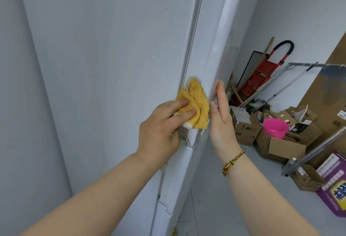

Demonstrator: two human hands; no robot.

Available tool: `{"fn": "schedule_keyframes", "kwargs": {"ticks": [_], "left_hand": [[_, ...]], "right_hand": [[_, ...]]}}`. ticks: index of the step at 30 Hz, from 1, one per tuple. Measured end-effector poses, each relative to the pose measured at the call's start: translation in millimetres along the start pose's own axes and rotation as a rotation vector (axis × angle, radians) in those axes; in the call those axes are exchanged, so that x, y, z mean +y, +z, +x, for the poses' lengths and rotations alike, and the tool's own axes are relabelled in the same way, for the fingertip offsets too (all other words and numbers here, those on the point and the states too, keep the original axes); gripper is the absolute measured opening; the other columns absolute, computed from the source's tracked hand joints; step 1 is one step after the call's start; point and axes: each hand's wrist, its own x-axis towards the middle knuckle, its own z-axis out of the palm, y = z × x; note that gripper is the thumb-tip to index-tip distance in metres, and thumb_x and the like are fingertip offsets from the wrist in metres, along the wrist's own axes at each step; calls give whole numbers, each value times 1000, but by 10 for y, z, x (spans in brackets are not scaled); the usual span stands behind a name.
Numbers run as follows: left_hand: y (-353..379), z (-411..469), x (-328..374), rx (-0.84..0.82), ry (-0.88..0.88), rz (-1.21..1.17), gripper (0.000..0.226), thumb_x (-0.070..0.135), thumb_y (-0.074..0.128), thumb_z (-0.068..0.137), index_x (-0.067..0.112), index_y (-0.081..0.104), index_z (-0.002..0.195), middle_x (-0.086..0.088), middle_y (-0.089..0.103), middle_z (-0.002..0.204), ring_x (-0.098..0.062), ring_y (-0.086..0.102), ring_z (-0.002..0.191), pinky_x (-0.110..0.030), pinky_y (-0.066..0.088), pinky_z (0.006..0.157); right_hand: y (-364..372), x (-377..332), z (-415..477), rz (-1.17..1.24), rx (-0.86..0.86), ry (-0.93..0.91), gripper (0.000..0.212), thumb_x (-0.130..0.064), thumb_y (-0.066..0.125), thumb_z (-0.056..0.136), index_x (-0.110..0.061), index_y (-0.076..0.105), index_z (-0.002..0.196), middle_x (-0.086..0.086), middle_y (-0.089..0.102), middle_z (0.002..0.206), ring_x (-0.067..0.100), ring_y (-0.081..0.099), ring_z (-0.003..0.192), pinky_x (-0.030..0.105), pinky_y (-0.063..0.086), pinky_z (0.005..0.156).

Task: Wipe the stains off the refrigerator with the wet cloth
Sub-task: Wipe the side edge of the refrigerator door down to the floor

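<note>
— Nearest the camera, what shows?

— Two bare forearms reach up from the lower edge toward the fridge. A braided bracelet sits on the right wrist.

— What is the left hand doing?

— The left hand grips the cloth. Its fingers curl over the yellow folds and press them against the upright seam beside the door edge, about halfway up the view. A white patch of the cloth shows just under the fingers.

— And the right one?

— The right hand is spread flat, fingers straight and close together, palm turned left. Its fingertips touch the white door edge just beside the cloth, and it holds nothing.

— Can you see stains?

— I cannot tell; the panels read as plain pale grey-white.

— What lies past the hands?

— On the floor to the right, a purple bag lies at the frame edge, with a bottle near it. Beyond them are open boxes of brown card, and a pink bowl rests on top of them. Grey metal poles slant above the boxes. Farthest back, a red ladder with a black-topped handle leans at the wall, close behind the fridge's right side.
</note>
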Motion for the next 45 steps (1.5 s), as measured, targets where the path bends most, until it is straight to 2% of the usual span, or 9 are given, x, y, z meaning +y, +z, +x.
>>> {"fn": "schedule_keyframes", "kwargs": {"ticks": [6,14,18,21,26,30,37,41,45], "left_hand": [[-144,-385,-197,-243,71,0,42,7,37,71,34,50,100,11,47,113,-9,49,99,-16,45,53],[-199,-705,-306,-189,-358,-234,45,13,30,73,29,51,110,12,43,126,-5,47,111,0,32,93],[-144,-763,-322,-200,-418,-294,43,18,32,76,31,51,112,46,41,121,23,40,112,1,32,92],[-163,-756,-274,-186,-481,-310,45,25,31,74,35,47,114,43,37,122,28,38,109,2,32,91],[-37,-861,-150,-63,-534,-342,41,27,36,74,35,52,111,53,45,107,24,43,108,3,32,88],[102,-978,-133,57,-549,-339,41,7,44,76,38,69,86,51,52,99,23,48,103,2,34,85],[93,-1051,-432,-11,-140,-58,39,20,37,78,33,47,113,19,48,125,-5,50,109,-17,43,90],[123,-1011,-480,14,97,110,42,3,46,80,29,64,109,15,56,118,-13,48,110,-38,48,87],[224,-1064,-430,44,172,222,48,2,41,82,27,62,117,11,56,129,-17,46,122,-35,45,88]], "right_hand": [[32,23,-36,-7,19,-8,44,-7,27,99,-33,6,128,-20,11,138,-6,9,132,-2,8,102],[85,431,-559,4,105,202,44,-11,30,99,-49,21,117,-32,18,134,-11,16,130,-12,14,89],[149,681,-863,33,56,302,42,-13,32,98,-50,24,115,-31,22,134,-18,21,125,-13,17,88],[258,784,-943,27,-17,266,38,-25,37,97,-52,19,118,-37,16,132,-35,17,115,-10,15,93],[265,1018,-1005,-116,-73,120,54,-66,30,77,-54,9,125,-44,-1,137,-24,1,130,-5,5,101],[275,1248,-1111,-217,-89,-40,51,-57,29,80,-54,8,126,-56,-10,131,-22,-4,131,-3,1,103],[432,1546,-1113,-74,1,-252,46,-67,34,82,-68,12,122,-45,2,139,-19,3,133,-1,7,104],[408,1615,-1084,-26,-12,-312,43,-39,41,86,-57,15,115,-39,8,134,-29,9,124,-3,10,103],[415,1663,-1129,10,-13,-354,49,-18,39,98,-41,14,132,-15,15,151,-6,12,137,20,12,116]]}}
